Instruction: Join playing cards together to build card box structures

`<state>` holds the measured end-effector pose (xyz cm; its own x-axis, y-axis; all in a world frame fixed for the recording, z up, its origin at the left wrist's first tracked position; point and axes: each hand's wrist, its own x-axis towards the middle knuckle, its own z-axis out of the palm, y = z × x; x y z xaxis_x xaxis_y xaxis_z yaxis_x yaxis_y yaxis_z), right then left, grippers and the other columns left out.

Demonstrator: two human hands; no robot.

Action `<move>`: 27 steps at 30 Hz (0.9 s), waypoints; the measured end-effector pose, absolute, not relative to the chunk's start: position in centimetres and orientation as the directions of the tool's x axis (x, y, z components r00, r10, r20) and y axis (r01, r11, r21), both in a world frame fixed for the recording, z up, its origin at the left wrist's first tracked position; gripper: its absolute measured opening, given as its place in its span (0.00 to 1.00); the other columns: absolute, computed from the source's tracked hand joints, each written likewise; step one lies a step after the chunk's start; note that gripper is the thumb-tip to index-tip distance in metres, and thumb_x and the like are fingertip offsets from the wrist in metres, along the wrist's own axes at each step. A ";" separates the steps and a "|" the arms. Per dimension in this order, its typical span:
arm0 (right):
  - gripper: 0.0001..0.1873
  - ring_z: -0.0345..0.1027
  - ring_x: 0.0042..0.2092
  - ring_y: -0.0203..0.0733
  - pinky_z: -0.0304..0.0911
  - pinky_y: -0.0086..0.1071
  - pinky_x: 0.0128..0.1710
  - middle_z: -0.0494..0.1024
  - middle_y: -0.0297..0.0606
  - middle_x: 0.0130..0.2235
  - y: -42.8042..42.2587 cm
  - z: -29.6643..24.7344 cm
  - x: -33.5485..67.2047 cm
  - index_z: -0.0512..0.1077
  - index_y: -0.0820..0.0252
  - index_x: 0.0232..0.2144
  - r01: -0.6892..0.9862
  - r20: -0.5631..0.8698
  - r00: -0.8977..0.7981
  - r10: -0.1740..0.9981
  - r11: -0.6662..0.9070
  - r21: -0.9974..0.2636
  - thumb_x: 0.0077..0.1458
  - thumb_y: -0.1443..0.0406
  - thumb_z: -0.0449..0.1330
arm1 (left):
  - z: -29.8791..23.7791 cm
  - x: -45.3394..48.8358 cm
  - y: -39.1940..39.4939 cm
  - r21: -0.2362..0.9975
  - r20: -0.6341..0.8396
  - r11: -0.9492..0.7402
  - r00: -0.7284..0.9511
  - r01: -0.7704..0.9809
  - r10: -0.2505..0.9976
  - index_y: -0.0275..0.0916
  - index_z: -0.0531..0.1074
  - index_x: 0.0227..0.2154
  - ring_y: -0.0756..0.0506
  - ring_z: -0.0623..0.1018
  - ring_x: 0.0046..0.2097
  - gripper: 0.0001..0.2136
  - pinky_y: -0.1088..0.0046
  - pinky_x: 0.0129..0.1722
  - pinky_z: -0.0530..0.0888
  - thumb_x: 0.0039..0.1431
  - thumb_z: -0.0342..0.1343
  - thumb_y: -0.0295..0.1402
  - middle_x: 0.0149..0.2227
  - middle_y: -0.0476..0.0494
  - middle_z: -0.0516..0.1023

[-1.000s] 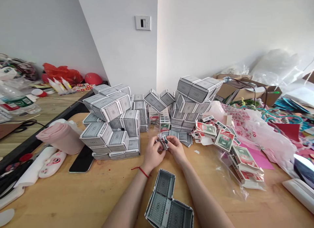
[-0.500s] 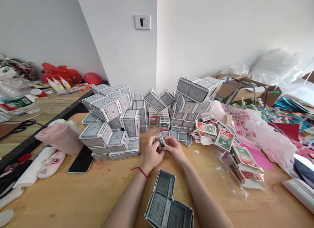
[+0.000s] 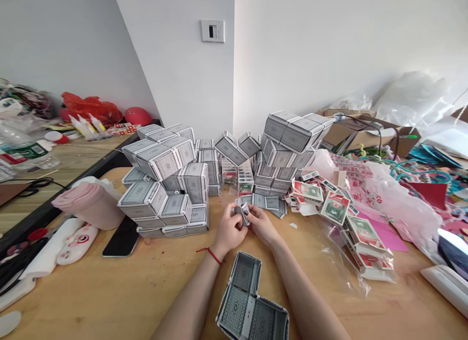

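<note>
My left hand point(image 3: 229, 228) and right hand point(image 3: 261, 224) meet over the middle of the bench point(image 3: 175, 286), both closed on one small folded card point(image 3: 241, 215), its pale grey sides showing between my fingertips. The card sits up off the flat, tilted; its long axis seems to run away from me and slightly leftward, the far end leaning left and the near end toward my wrists. My fingers cover much of it, so I can't tell how many folds it has. My right thumb, with a dark nail, presses its right side; my left fingers curl round the other. A red string bracelet point(image 3: 214, 255) circles my left wrist.

Between my forearms lies an L-shaped block of joined card cubes point(image 3: 238, 301), one leg pointing away from me, the other going off to the right at the near end. Just beyond my hands, loose grey-backed cards point(image 3: 270, 202) lie spread. A tall stack of card cubes point(image 3: 175, 208) stands to my left, another stack point(image 3: 288, 135) to the right, beside a heap of red and green playing-card boxes point(image 3: 334, 208). A black phone point(image 3: 120, 241) lies near the left stack.
</note>
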<state>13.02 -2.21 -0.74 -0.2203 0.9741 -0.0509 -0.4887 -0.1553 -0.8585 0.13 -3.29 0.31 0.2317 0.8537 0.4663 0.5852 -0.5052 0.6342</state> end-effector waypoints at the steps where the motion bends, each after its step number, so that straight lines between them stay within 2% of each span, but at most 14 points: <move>1: 0.18 0.66 0.36 0.38 0.61 0.33 0.39 0.73 0.35 0.36 -2.2 -0.7 13.0 0.67 0.57 0.36 -0.489 -0.058 -0.215 0.975 -0.159 -0.858 0.40 0.61 0.64 | 0.3 0.2 -3.3 0.641 0.466 -0.506 0.231 0.577 0.854 0.36 0.57 0.15 0.54 0.68 0.28 0.09 0.75 0.29 0.66 0.39 0.51 0.21 0.45 0.43 0.62; 7: 0.17 0.65 0.29 0.36 0.62 0.31 0.30 0.71 0.32 0.27 -2.4 -0.7 12.6 0.65 0.58 0.33 -0.457 -0.116 -0.204 0.972 -0.199 -0.867 0.41 0.57 0.63 | 0.6 0.1 -3.4 0.646 0.451 -0.503 0.244 0.574 0.858 0.36 0.57 0.15 0.54 0.67 0.28 0.08 0.74 0.29 0.66 0.40 0.51 0.22 0.43 0.43 0.63; 11: 0.17 0.66 0.28 0.36 0.62 0.30 0.31 0.71 0.31 0.27 -2.6 -0.2 12.4 0.64 0.58 0.32 -0.455 -0.098 -0.194 0.976 -0.178 -0.872 0.40 0.57 0.63 | 0.8 0.1 -3.5 0.619 0.440 -0.504 0.265 0.603 0.858 0.36 0.59 0.15 0.52 0.68 0.30 0.08 0.73 0.30 0.66 0.42 0.52 0.24 0.43 0.43 0.63; 17: 0.17 0.66 0.32 0.38 0.62 0.30 0.32 0.72 0.32 0.30 -2.5 -0.1 12.1 0.62 0.57 0.34 -0.379 -0.025 -0.073 0.997 -0.051 -0.924 0.42 0.57 0.61 | 1.1 0.1 -3.5 0.635 0.438 -0.518 0.285 0.573 0.853 0.36 0.60 0.17 0.52 0.70 0.31 0.07 0.72 0.32 0.68 0.45 0.52 0.26 0.47 0.42 0.62; 20: 0.18 0.66 0.34 0.38 0.62 0.31 0.34 0.72 0.33 0.32 -2.3 -0.3 12.2 0.62 0.56 0.35 -0.359 0.008 0.003 1.000 0.008 -0.933 0.43 0.58 0.61 | 1.4 0.0 -3.7 0.707 0.441 -0.520 0.277 0.479 0.854 0.35 0.60 0.18 0.53 0.69 0.31 0.06 0.72 0.32 0.69 0.45 0.51 0.26 0.49 0.41 0.60; 23: 0.20 0.66 0.35 0.38 0.62 0.32 0.36 0.72 0.34 0.35 -2.1 -0.5 12.5 0.61 0.55 0.37 -0.355 0.020 0.057 0.998 0.039 -0.934 0.42 0.58 0.62 | 1.4 -0.2 -3.7 0.821 0.396 -0.451 0.221 0.349 0.891 0.35 0.60 0.17 0.53 0.69 0.29 0.07 0.73 0.28 0.69 0.46 0.51 0.29 0.45 0.40 0.62; 25: 0.22 0.66 0.36 0.39 0.62 0.33 0.36 0.72 0.34 0.36 -1.9 -0.6 12.7 0.60 0.55 0.38 -0.352 0.024 0.070 0.997 0.047 -0.935 0.41 0.58 0.63 | 1.1 -0.2 -3.4 0.912 0.313 -0.345 0.165 0.223 0.935 0.35 0.60 0.17 0.52 0.69 0.28 0.10 0.74 0.24 0.70 0.49 0.50 0.34 0.39 0.41 0.64; 27: 0.23 0.66 0.37 0.40 0.61 0.34 0.38 0.72 0.35 0.36 -1.9 -0.5 12.8 0.60 0.54 0.39 -0.336 0.047 0.085 0.995 0.073 -0.939 0.40 0.59 0.63 | 0.6 -0.2 -3.0 0.983 0.160 -0.173 0.176 0.063 0.971 0.36 0.61 0.18 0.51 0.70 0.26 0.14 0.73 0.23 0.71 0.52 0.47 0.40 0.31 0.44 0.66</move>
